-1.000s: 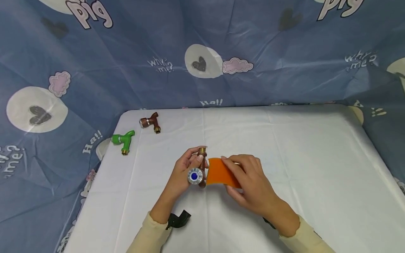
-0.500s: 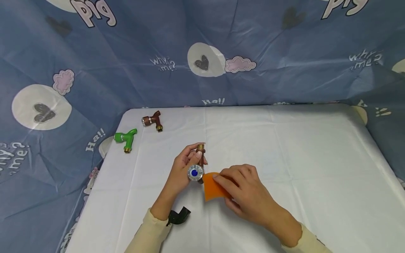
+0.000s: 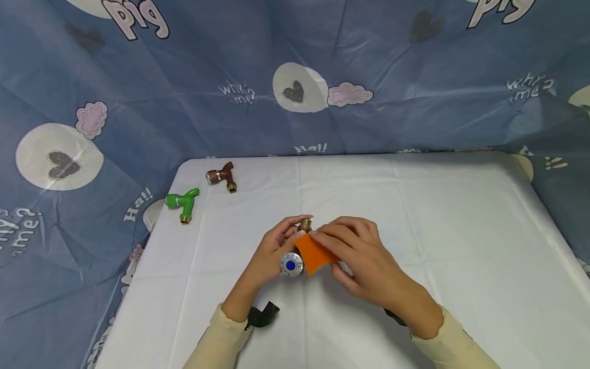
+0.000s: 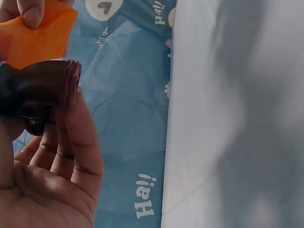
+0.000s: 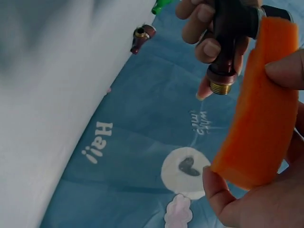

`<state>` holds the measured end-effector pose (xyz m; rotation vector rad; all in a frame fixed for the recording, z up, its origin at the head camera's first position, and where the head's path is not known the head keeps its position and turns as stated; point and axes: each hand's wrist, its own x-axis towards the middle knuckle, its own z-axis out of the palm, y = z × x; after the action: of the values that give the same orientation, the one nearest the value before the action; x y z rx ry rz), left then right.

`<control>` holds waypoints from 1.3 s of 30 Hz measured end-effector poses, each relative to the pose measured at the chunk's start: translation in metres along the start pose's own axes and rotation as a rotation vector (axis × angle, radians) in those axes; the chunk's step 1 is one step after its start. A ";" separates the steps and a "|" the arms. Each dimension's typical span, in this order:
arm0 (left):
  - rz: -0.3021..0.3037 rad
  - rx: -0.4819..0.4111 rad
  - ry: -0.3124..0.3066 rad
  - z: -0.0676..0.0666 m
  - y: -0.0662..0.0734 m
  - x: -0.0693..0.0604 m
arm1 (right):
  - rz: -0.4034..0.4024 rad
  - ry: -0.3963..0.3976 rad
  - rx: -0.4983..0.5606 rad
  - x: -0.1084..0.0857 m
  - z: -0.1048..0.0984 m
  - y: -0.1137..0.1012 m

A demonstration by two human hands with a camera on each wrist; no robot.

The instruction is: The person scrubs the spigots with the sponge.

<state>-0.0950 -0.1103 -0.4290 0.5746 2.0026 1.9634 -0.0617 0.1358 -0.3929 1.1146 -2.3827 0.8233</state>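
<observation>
Tap (image 5: 229, 29) and orange cloth (image 3: 316, 254) in hand

Left hand (image 3: 268, 256) grips the tap over the tabletop (image 3: 465, 246), nearer its left edge than right; right hand (image 3: 361, 256) pinches the cloth beside it. A green tap (image 3: 186, 202) lies by the left edge, another brown tap (image 3: 228, 175) near the far-left corner.

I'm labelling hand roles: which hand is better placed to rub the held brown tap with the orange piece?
Right, I'd say: the right hand holds the orange piece close to the held brown tap, while the left hand is occupied gripping that tap.
</observation>
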 end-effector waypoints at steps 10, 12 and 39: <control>-0.056 0.081 0.149 -0.003 -0.004 0.001 | 0.019 -0.026 -0.059 -0.016 0.017 -0.011; -0.061 0.067 0.185 -0.001 -0.004 0.003 | 0.038 -0.009 -0.042 -0.019 0.022 -0.014; -0.009 -0.038 0.376 0.012 -0.007 0.009 | 0.092 0.076 0.017 -0.019 0.049 -0.028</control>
<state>-0.0982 -0.0951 -0.4359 0.1948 2.1623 2.2320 -0.0326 0.1004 -0.4314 0.9681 -2.3833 0.9015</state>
